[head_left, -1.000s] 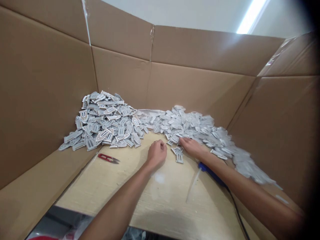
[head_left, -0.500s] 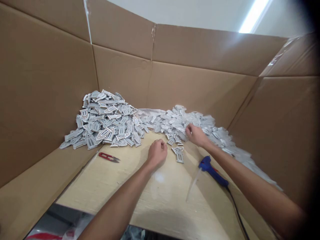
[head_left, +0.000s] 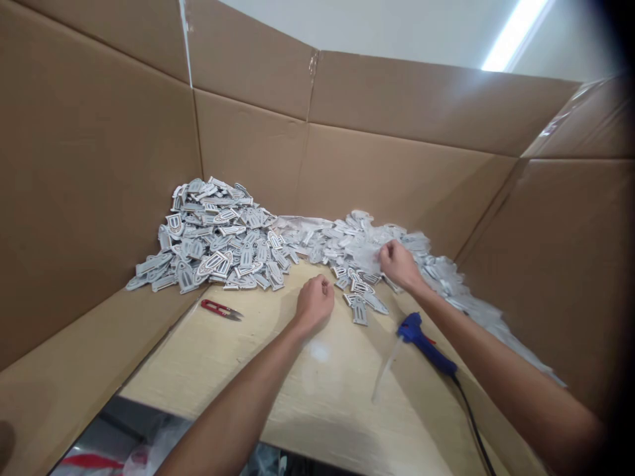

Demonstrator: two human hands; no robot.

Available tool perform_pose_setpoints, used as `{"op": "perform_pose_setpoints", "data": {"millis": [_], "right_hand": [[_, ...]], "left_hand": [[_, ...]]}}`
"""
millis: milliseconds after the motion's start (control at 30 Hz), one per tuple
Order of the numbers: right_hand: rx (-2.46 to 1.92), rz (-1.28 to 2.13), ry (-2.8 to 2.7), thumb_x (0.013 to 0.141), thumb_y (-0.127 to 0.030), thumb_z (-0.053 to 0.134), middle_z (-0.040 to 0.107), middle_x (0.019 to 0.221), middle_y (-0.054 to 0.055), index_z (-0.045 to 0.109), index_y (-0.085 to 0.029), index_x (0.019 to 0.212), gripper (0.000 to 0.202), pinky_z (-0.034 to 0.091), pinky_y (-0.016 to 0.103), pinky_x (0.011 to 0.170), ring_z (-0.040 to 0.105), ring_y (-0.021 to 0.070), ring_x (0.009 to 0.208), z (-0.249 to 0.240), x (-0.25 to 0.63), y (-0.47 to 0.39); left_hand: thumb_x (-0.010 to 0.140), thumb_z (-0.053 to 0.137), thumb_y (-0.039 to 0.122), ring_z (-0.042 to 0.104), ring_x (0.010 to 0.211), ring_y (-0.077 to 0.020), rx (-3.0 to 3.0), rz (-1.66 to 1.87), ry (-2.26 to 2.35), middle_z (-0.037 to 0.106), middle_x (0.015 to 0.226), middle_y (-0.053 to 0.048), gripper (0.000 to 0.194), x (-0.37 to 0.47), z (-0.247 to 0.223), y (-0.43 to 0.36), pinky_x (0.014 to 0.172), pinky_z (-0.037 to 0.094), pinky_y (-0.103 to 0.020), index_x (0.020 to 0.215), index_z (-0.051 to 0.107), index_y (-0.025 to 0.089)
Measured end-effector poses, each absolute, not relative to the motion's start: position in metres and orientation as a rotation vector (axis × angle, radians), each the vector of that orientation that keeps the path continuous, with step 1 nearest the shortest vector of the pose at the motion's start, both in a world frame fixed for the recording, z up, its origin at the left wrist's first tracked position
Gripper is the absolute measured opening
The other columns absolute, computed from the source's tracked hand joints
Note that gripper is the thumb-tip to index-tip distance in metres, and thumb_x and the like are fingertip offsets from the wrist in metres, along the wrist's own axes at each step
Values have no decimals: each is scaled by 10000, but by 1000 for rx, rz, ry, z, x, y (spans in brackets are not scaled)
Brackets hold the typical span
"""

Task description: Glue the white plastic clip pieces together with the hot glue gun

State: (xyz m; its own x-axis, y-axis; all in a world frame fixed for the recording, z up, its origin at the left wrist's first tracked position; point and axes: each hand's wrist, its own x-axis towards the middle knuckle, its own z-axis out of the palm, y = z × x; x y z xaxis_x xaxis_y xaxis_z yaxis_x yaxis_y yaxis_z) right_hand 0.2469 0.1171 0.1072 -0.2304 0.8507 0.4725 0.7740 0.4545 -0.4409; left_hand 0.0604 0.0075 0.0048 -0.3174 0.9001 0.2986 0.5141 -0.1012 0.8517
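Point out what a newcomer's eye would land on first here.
Probably the big pile of grey-and-white pieces at the back left, beside a paler, plastic-looking heap that runs along the cardboard wall to the right. Next, the bright blue glue gun on the table, below the right forearm, and the small red snips left of the left hand.

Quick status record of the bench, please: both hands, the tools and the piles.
left_hand: left hand on table, fingers curled, contents hidden
right_hand: right hand fingers drawn together by plastic-wrapped pieces, grip unclear
between_hands: small group of slotted pieces
left_pile: heaped gray-and-white slotted pieces
cutter: red-handled thread snips, lying flat
glue_tool: blue hot glue gun, on its side, corded
walls: cardboard
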Motion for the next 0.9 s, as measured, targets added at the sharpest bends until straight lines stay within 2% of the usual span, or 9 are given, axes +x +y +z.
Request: {"op": "perform_pose_setpoints", "data": {"millis": [133, 267, 333, 433, 500, 567, 667, 767, 900], "right_hand": [[-819, 1011, -2630, 954, -374, 509, 704, 867, 69, 569, -202, 851, 210, 499, 288, 733, 637, 183, 789, 130, 241, 59], [-95, 1808, -3043, 917, -599, 604, 733, 990, 122, 668, -148, 993, 461, 541, 311, 756, 691, 209, 860, 140, 231, 22], [-331, 1514, -3052, 979, -562, 527, 731, 1059, 131, 673, -160, 1092, 442, 546, 334, 794, 694, 218, 910, 133, 218, 36], [-968, 253, -2758, 977, -276, 551, 708, 1125, 153, 681, -164, 1117, 222, 505, 392, 925, 637, 268, 1069, 109, 187, 82], [-947, -309, -2711, 906, -106, 564, 608, 1365, 188, 658, -164, 1249, 360, 431, 447, 1043, 480, 345, 1333, 87, 163, 112], [-754, -619, -2815, 860, -50, 580, 483, 1533, 155, 623, -226, 1342, 515, 363, 486, 1101, 340, 372, 1458, 67, 141, 134], [-659, -722, -2929, 889, -92, 567, 495, 1539, 126, 625, -264, 1343, 490, 346, 489, 1091, 320, 358, 1477, 48, 116, 151], [-721, -623, -2952, 912, -105, 525, 685, 1275, 144, 690, -224, 1191, 345, 367, 447, 1046, 494, 316, 1320, 47, 102, 158], [-857, -573, -2849, 904, -116, 509, 718, 1104, 165, 665, -170, 1115, 268, 421, 369, 922, 597, 276, 1088, 59, 103, 159]], "left_hand": [[926, 483, 174, 615, 800, -181, 1358, 1489, 1854, 672, 804, -53, 187, 55, 9, 7, 756, 422, -269, 765, 573, 208], [930, 464, 171, 623, 827, -187, 1242, 1540, 1882, 675, 822, -58, 199, 50, 11, 8, 772, 427, -272, 753, 543, 214], [933, 468, 189, 617, 817, -194, 1252, 1532, 1891, 673, 819, -60, 195, 51, 12, 7, 753, 420, -276, 753, 536, 217], [919, 490, 183, 606, 808, -205, 1285, 1521, 1926, 668, 814, -64, 166, 53, 12, 6, 745, 411, -283, 768, 548, 218], [902, 509, 166, 602, 805, -211, 1307, 1516, 1946, 663, 810, -66, 144, 54, 12, 6, 755, 409, -288, 777, 558, 217], [895, 516, 156, 603, 797, -213, 1318, 1505, 1952, 665, 812, -70, 136, 54, 12, 6, 756, 408, -294, 783, 567, 215], [900, 513, 159, 607, 782, -215, 1311, 1480, 1968, 678, 819, -77, 141, 53, 12, 7, 739, 407, -303, 783, 570, 211], [905, 518, 170, 610, 775, -215, 1294, 1479, 1973, 684, 825, -81, 147, 54, 13, 7, 723, 405, -304, 771, 562, 212], [900, 527, 166, 623, 792, -219, 1278, 1482, 1961, 690, 832, -83, 141, 54, 17, 4, 728, 414, -305, 772, 566, 213]]}}
